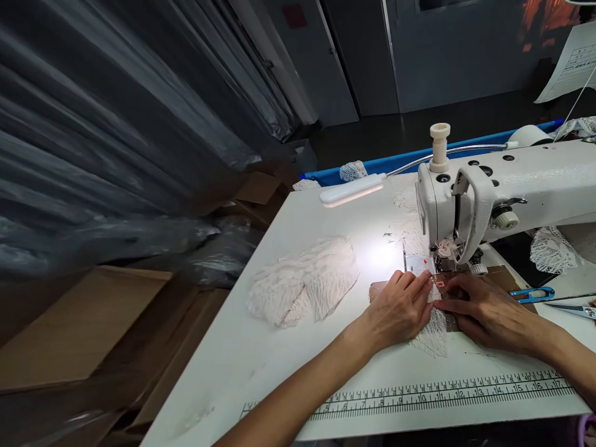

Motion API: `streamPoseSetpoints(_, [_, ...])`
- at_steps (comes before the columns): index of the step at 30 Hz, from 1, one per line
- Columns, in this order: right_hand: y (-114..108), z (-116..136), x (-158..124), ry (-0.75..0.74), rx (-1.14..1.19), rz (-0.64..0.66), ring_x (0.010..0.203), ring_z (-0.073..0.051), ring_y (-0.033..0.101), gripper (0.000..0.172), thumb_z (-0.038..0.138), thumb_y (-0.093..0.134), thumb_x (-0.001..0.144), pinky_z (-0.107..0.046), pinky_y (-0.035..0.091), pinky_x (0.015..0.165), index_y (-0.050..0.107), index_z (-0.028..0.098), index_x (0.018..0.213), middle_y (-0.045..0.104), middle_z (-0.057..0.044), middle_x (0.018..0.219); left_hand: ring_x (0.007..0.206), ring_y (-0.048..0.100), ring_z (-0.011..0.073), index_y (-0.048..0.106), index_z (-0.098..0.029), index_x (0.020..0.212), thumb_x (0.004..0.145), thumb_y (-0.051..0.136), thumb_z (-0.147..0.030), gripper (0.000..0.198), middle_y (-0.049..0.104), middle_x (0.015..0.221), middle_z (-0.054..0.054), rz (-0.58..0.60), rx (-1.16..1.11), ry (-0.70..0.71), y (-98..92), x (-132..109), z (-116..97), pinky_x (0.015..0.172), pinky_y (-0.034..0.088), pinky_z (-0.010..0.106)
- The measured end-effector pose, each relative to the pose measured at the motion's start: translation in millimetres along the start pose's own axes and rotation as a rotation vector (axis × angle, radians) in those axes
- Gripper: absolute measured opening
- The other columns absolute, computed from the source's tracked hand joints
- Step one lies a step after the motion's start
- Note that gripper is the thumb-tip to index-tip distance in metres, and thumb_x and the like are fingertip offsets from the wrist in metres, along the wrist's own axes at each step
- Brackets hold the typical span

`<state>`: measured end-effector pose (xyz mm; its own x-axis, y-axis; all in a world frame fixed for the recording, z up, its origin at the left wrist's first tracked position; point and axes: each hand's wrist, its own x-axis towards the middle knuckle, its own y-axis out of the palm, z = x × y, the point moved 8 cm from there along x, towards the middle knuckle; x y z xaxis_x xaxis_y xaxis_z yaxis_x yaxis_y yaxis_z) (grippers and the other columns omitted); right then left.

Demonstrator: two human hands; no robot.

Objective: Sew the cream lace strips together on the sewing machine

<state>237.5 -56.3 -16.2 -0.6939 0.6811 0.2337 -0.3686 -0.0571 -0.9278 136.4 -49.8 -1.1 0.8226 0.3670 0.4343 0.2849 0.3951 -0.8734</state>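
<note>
Between and partly under left hand (398, 305) and right hand (488, 311): lace (434, 334). Palm-down, bent-fingered; cannot tell whether pinching.

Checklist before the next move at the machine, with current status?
1. Left hand on the lace strip: ok, fingers lie over it in front of the machine.
2. Right hand placed: ok, index fingertip at the strip's right side.
3. Fingers clear of the needle: cannot tell, the needle does not show clearly.
4. Lamp lit: ok, a bright patch falls left of the machine head.
5. Snips and scissors out from under the hands: ok, both lie to the right.
6. Lace pile apart from the strip: ok, lies left of the left hand.
</note>
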Motion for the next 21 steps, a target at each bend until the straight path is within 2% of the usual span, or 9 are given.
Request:
streamPoseSetpoints(5, [1, 1, 0, -0.007, -0.008, -0.014, 0.104, -0.024, 0.053, 0.039, 0.011, 0.049, 0.085, -0.043, 0.05, 0.084, 0.062, 0.024, 0.12, 0.055, -0.011, 0.113, 0.081, 0.056, 0.0238, 0.06, -0.005, 0.109, 0.095, 0.041, -0.023, 0.029, 0.066, 0.11, 0.017, 0.017, 0.008, -0.058, 3.3, 0, 3, 0.068, 0.045, 0.037])
streamPoseSetpoints(10, [-4, -1, 2, 0.02, -0.019, -0.088, 0.097, -0.024, 0.055, 0.035, 0.011, 0.047, 0.086, -0.041, 0.053, 0.081, 0.063, 0.018, 0.116, 0.055, -0.014, 0.109, 0.089, 0.059, 0.0259, 0.058, -0.006, 0.115, 0.096, 0.036, -0.026, 0.035, 0.064, 0.118, 0.017, 0.153, -0.086, -0.022, 10.8, 9, 12, 0.078, 0.044, 0.044])
streamPoseSetpoints(13, [-4, -3, 2, 0.048, -0.016, -0.109, 0.097, -0.024, 0.055, 0.037, 0.01, 0.042, 0.087, -0.041, 0.055, 0.08, 0.062, 0.017, 0.117, 0.054, -0.015, 0.109, 0.093, 0.059, 0.0267, 0.057, -0.007, 0.118, 0.098, 0.032, -0.029, 0.039, 0.065, 0.118, 0.017, 0.204, -0.199, -0.055, 14.5, 12, 21, 0.082, 0.044, 0.047])
streamPoseSetpoints(16, [-2, -5, 1, 0.067, -0.008, -0.113, 0.098, -0.024, 0.055, 0.037, 0.012, 0.042, 0.09, -0.042, 0.055, 0.081, 0.06, 0.019, 0.121, 0.054, -0.014, 0.11, 0.097, 0.059, 0.028, 0.057, -0.008, 0.118, 0.098, 0.033, -0.032, 0.039, 0.064, 0.121, 0.017, 0.163, -0.25, -0.114, 16.4, 9, 26, 0.084, 0.042, 0.049])
streamPoseSetpoints(21, [1, -5, 0, 0.066, -0.031, -0.131, 0.098, -0.024, 0.055, 0.037, 0.013, 0.041, 0.09, -0.043, 0.055, 0.081, 0.058, 0.019, 0.122, 0.054, -0.015, 0.11, 0.104, 0.058, 0.0288, 0.056, -0.01, 0.121, 0.099, 0.034, -0.03, 0.037, 0.063, 0.124, 0.017, 0.12, -0.255, -0.109, 18.2, 3, 24, 0.088, 0.041, 0.05])
